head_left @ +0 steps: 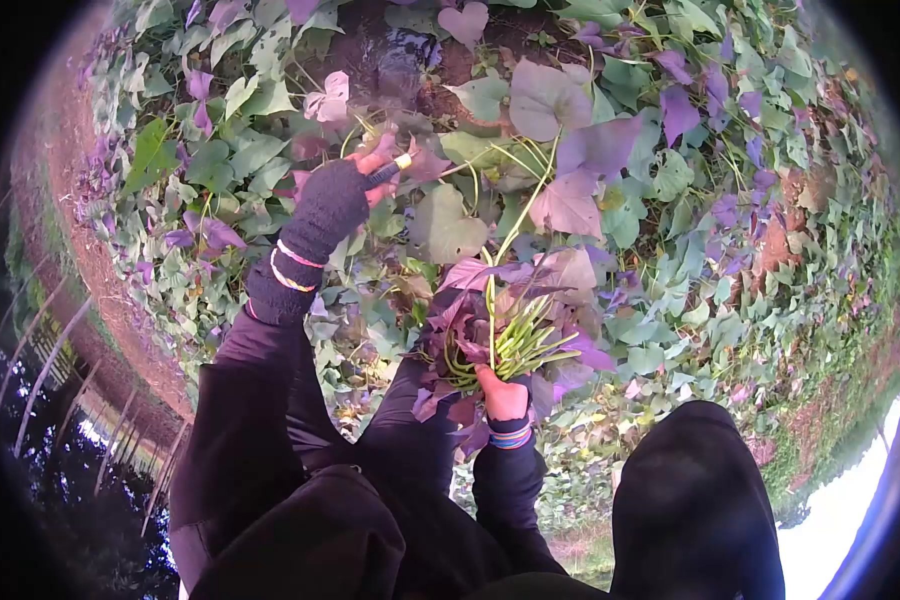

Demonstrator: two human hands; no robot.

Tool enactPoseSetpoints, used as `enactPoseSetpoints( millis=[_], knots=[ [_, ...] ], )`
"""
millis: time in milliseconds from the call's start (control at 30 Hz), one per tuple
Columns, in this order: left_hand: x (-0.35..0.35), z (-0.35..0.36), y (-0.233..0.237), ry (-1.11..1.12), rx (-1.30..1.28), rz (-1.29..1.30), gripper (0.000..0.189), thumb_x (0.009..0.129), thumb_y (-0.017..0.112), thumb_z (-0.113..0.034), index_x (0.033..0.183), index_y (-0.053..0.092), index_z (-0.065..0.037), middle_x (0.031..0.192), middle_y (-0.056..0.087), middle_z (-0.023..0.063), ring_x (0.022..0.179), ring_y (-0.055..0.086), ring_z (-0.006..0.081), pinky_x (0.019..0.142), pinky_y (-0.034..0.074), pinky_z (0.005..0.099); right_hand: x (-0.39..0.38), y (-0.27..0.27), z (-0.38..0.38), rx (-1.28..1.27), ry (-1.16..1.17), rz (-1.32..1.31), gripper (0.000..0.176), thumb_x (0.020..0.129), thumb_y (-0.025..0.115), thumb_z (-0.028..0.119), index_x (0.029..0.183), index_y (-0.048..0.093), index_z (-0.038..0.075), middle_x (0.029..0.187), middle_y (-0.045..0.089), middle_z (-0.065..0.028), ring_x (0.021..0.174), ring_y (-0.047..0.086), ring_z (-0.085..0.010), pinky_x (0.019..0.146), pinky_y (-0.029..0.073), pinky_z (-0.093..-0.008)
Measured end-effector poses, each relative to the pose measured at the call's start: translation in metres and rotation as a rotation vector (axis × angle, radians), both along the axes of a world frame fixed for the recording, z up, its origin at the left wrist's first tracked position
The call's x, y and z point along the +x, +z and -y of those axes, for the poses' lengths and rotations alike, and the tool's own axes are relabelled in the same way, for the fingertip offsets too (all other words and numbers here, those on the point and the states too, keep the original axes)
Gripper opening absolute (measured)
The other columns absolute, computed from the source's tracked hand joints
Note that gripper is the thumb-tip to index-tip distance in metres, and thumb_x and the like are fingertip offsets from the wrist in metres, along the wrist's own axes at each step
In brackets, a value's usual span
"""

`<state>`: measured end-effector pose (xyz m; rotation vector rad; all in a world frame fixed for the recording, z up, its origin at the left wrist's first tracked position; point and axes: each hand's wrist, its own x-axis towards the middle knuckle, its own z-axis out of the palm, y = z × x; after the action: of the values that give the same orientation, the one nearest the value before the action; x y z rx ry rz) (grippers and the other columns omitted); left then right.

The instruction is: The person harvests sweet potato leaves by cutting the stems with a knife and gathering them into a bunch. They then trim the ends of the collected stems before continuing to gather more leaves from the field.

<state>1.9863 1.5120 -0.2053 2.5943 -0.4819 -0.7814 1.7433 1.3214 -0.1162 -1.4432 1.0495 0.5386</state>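
Observation:
My left hand [360,185], in a dark fingerless glove with pale bands at the wrist, reaches in among the leaves of a heart-leaved vine. Its fingers are bent together, and a short dark piece with a yellowish end [402,162] sticks out beside them; whether it is a tool or a covered thumb I cannot make out. My right hand [505,395], lower down, is closed around a bunch of cut leafy stems [520,340]. Green stem ends point right, and purplish leaves hang around the fist. One long stem [515,230] rises from the bunch into the foliage.
Dense green and purple vine leaves [650,200] spread around both hands, with brown soil [790,220] showing in gaps. My dark-clothed knee [695,490] is at lower right. Thin leaning poles [50,370] stand at far left, beside a bare earth strip [80,250].

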Motion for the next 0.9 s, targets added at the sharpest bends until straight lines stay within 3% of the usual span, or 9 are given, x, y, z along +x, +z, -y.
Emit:
enactPoseSetpoints(
  millis=[100, 167, 300, 400, 467, 600, 667, 733, 900],
  knots=[
    [-0.010, 0.007, -0.019, -0.143, -0.028, -0.172, 0.032, 0.070, 0.060, -0.031, 0.097, 0.055, -0.015, 0.076, 0.058, 0.0112, 0.069, 0.057, 0.0277, 0.059, 0.044, 0.0382, 0.001, 0.009, -0.005, 0.008, -0.067, -0.004, 0.032, 0.067, 0.058, 0.000, 0.098, 0.052, -0.004, 0.089, 0.056, -0.0096, 0.081, 0.052, -0.0174, 0.076, 0.040, -0.0288],
    [-0.034, -0.012, -0.060, -0.440, 0.067, -0.151, 0.029, 0.069, 0.060, -0.032, 0.093, 0.057, -0.016, 0.076, 0.058, 0.0112, 0.068, 0.058, 0.0272, 0.059, 0.044, 0.0388, -0.001, 0.009, -0.003, -0.003, -0.092, -0.058, 0.033, 0.066, 0.058, 0.000, 0.098, 0.052, -0.004, 0.091, 0.055, -0.0094, 0.082, 0.052, -0.0166, 0.077, 0.040, -0.0295],
    [-0.045, -0.129, -0.101, -0.220, 0.484, -0.305, 0.026, 0.068, 0.060, -0.026, 0.090, 0.056, -0.014, 0.071, 0.057, 0.0116, 0.070, 0.057, 0.0276, 0.059, 0.045, 0.0394, -0.017, 0.007, 0.014, 0.095, -0.212, -0.073, 0.042, 0.062, 0.055, -0.006, 0.103, 0.049, -0.001, 0.098, 0.052, -0.0061, 0.090, 0.049, -0.0158, 0.081, 0.038, -0.0283],
    [-0.053, -0.141, -0.076, 0.048, 0.473, -0.131, 0.029, 0.067, 0.060, -0.024, 0.092, 0.054, -0.011, 0.072, 0.057, 0.0137, 0.070, 0.057, 0.0299, 0.060, 0.045, 0.0392, -0.011, -0.002, 0.023, 0.145, -0.205, -0.045, 0.047, 0.058, 0.053, -0.009, 0.104, 0.049, 0.001, 0.098, 0.052, -0.0054, 0.092, 0.049, -0.0162, 0.082, 0.038, -0.0285],
    [-0.050, -0.098, -0.056, 0.425, 0.050, 0.084, 0.032, 0.067, 0.061, -0.023, 0.094, 0.052, -0.008, 0.076, 0.056, 0.0160, 0.070, 0.056, 0.0316, 0.061, 0.045, 0.0378, -0.006, -0.018, 0.019, 0.177, -0.268, 0.039, 0.047, 0.057, 0.054, -0.009, 0.102, 0.049, 0.001, 0.097, 0.052, -0.0050, 0.090, 0.049, -0.0155, 0.081, 0.039, -0.0290],
    [-0.042, 0.004, -0.049, 0.611, -0.483, -0.592, 0.038, 0.069, 0.064, -0.032, 0.091, 0.052, -0.004, 0.066, 0.053, 0.0007, 0.055, 0.043, 0.0088, 0.050, 0.035, 0.0242, 0.008, -0.040, 0.026, 0.305, -0.156, 0.104, 0.047, 0.056, 0.050, -0.009, 0.101, 0.049, 0.002, 0.094, 0.052, -0.0046, 0.088, 0.049, -0.0145, 0.079, 0.040, -0.0281],
    [-0.041, 0.057, -0.045, 0.659, -0.683, -0.755, 0.036, 0.071, 0.062, -0.034, 0.089, 0.053, -0.005, 0.061, 0.047, -0.0017, 0.053, 0.039, 0.0070, 0.047, 0.032, 0.0231, 0.011, -0.048, 0.029, 0.342, -0.120, 0.125, 0.047, 0.055, 0.049, -0.009, 0.101, 0.049, 0.002, 0.094, 0.052, -0.0046, 0.087, 0.049, -0.0146, 0.078, 0.040, -0.0278],
    [-0.040, 0.090, -0.045, 0.694, -0.752, -0.868, 0.030, 0.072, 0.062, -0.034, 0.083, 0.053, -0.007, 0.066, 0.049, -0.0037, 0.058, 0.040, 0.0050, 0.052, 0.032, 0.0206, 0.020, -0.046, 0.030, 0.402, -0.138, 0.118, 0.046, 0.055, 0.048, -0.009, 0.100, 0.049, 0.002, 0.095, 0.051, -0.0040, 0.087, 0.049, -0.0144, 0.078, 0.039, -0.0266],
    [-0.056, 0.107, -0.075, 0.689, -0.785, -0.631, 0.029, 0.070, 0.066, -0.017, 0.090, 0.050, -0.004, 0.074, 0.051, -0.0016, 0.064, 0.046, 0.0080, 0.056, 0.037, 0.0210, 0.029, -0.059, 0.026, 0.344, 0.073, 0.120, 0.044, 0.058, 0.049, -0.008, 0.101, 0.049, 0.002, 0.095, 0.051, -0.0031, 0.090, 0.048, -0.0137, 0.082, 0.036, -0.0251]
  ],
)
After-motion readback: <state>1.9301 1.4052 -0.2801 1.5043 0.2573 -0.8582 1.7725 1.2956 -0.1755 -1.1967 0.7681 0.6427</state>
